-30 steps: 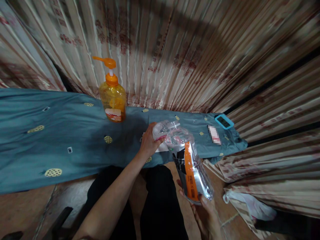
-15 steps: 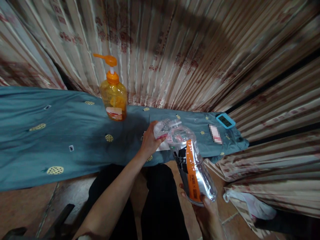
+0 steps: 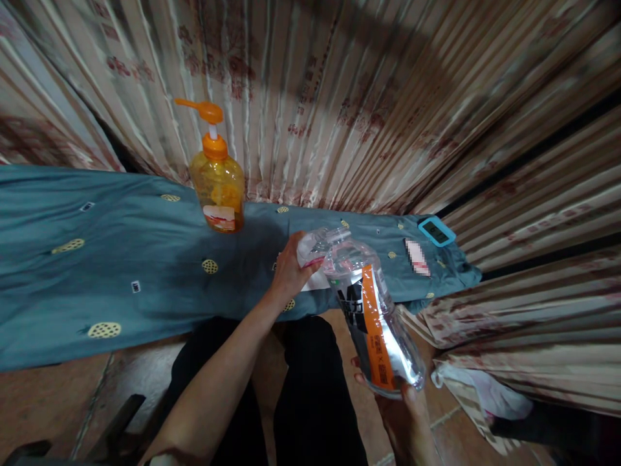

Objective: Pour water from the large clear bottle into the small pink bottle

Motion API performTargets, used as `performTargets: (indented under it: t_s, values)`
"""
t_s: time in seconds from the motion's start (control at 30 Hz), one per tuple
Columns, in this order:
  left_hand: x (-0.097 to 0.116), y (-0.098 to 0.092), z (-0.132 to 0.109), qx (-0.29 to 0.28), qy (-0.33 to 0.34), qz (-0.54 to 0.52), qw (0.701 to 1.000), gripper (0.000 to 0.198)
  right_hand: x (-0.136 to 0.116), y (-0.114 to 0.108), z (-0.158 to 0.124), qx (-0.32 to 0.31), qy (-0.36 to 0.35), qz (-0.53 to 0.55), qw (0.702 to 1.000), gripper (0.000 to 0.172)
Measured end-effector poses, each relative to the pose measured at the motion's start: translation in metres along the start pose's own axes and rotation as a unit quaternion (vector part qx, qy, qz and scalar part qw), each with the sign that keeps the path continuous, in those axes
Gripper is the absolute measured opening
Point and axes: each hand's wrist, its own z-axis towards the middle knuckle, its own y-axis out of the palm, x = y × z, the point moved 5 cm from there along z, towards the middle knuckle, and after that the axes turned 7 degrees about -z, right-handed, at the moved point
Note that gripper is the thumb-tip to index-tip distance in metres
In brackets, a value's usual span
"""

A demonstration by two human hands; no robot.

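One cloth-covered tabletop [image 3: 167,304] carries one pump bottle [image 3: 218,188] and one blue device [image 3: 436,230], while one labelled bottle [image 3: 374,320] tilts across its near edge, fingers of the left hand [image 3: 291,273] gripping clear plastic [image 3: 314,244] at its top, those of the right hand [image 3: 402,417] around its base.

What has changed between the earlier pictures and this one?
The right hand has swung the base of the labelled bottle slightly rightward in the view. Nothing was taken up or let go. The left hand stays on the clear plastic item; the pump bottle and blue-framed device stay on the cloth.
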Motion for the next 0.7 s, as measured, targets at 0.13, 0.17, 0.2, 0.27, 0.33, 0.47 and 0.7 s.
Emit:
performTargets:
  t_s: [0.13,0.17,0.2,0.27,0.33,0.47,0.7]
  values:
    - [0.000,0.000,0.000,-0.002,0.004,0.004,1.000,0.054,0.001,-0.005,-0.001,0.013,-0.005,0.013,1.000,0.088]
    - [0.000,0.000,0.000,-0.002,0.005,0.005,1.000,0.055,0.001,-0.006,-0.002,0.013,-0.006,0.016,1.000,0.090]
    - [0.000,0.000,0.000,-0.002,0.006,0.007,1.000,0.056,0.001,-0.007,-0.002,0.012,-0.003,0.020,1.000,0.090]
    - [0.000,0.000,0.000,-0.005,0.009,0.008,1.000,0.057,0.004,-0.009,-0.001,0.016,0.008,0.029,0.999,0.080]
    - [0.000,-0.001,-0.001,-0.007,0.014,0.006,1.000,0.056,0.007,-0.009,0.001,0.012,0.028,0.040,0.999,0.064]
    - [0.002,-0.002,-0.001,-0.007,0.011,0.004,1.000,0.054,0.012,0.001,0.008,0.036,0.075,0.073,0.994,0.053]
    - [0.005,-0.003,-0.001,-0.007,0.001,0.008,1.000,0.054,0.011,0.016,0.007,0.057,0.097,0.114,0.987,0.055]
